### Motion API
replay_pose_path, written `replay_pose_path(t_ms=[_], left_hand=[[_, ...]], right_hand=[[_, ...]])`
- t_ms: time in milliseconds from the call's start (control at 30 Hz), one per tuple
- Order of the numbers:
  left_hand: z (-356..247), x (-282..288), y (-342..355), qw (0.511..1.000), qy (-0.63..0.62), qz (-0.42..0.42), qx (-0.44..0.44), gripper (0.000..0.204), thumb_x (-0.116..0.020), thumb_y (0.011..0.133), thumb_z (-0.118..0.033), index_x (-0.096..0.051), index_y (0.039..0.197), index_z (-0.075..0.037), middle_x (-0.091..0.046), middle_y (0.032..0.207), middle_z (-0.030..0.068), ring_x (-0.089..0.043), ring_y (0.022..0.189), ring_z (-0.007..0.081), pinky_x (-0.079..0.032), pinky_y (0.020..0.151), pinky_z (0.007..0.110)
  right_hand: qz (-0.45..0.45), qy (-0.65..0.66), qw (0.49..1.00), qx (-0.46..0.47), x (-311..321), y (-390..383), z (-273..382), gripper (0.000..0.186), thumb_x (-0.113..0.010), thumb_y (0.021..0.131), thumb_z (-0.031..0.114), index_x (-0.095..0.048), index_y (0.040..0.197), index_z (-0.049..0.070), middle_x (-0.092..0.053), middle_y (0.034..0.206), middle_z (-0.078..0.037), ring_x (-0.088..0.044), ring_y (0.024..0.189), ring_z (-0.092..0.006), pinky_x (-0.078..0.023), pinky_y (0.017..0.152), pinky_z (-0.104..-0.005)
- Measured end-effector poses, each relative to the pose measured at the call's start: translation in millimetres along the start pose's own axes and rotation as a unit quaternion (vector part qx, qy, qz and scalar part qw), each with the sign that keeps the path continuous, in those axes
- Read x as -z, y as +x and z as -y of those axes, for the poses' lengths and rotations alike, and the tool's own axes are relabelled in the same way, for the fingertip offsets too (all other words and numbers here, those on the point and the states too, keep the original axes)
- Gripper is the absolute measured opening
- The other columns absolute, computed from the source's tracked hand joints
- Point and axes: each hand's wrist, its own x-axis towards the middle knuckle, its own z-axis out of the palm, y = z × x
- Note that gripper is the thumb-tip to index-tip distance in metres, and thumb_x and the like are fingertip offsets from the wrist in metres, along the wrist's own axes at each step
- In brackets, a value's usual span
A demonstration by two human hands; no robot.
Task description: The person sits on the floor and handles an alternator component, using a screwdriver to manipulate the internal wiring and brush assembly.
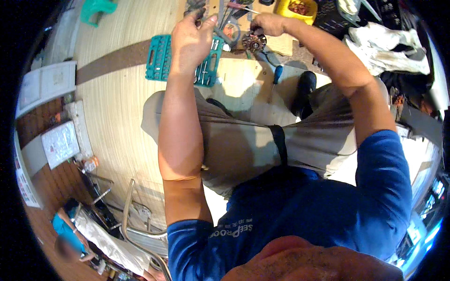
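My left hand (193, 35) reaches past a green socket-set case (159, 58), its thumb apart from the fingers. The fingertips are at a small dark object (199, 13) whose kind I cannot make out. To its right, my right hand (269, 24) has its fingers curled down onto the upper edge of a round, dark metal part (254, 42) with coppery segments, like a motor stator. A grey-handled tool (226, 36) lies between the hands. Just below the round part are pliers (269, 58) and a blue-handled screwdriver (278, 74).
A yellow container (297, 10) of small copper-coloured pieces stands beyond my right hand. White cloth (386, 49) lies at the right. A green plastic stool (97, 11) is at the far left, and a metal-framed chair (129, 210) at the lower left near another person (70, 229).
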Motion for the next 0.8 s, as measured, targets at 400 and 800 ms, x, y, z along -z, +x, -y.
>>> replay_pose_path(t_ms=[400,800], left_hand=[[-70.1,-39.5,-12.2,0.719,-0.662,0.207,0.029,0.038,-0.038,0.1,-0.027,-0.045,0.125,-0.001,-0.057,0.117,0.0175,-0.059,0.106,0.0343,-0.05,0.089,0.054],[-92.6,-23.2,3.2,0.679,-0.72,0.095,-0.11,0.044,-0.042,0.096,-0.034,-0.044,0.131,-0.007,-0.047,0.133,0.0135,-0.038,0.128,0.0374,-0.029,0.107,0.056]], right_hand=[[-0.439,0.251,0.862,-0.032,142.4,-117.7,153.1,0.032,-0.057,0.089,0.026,-0.062,0.106,-0.001,-0.065,0.094,-0.018,-0.062,0.083,-0.0256,-0.048,0.074,-0.0342],[-0.324,0.641,0.695,0.009,61.8,-102.7,191.7,0.041,-0.058,0.091,0.031,-0.055,0.111,-0.005,-0.061,0.08,-0.007,-0.054,0.06,-0.0119,-0.045,0.053,-0.0243]])
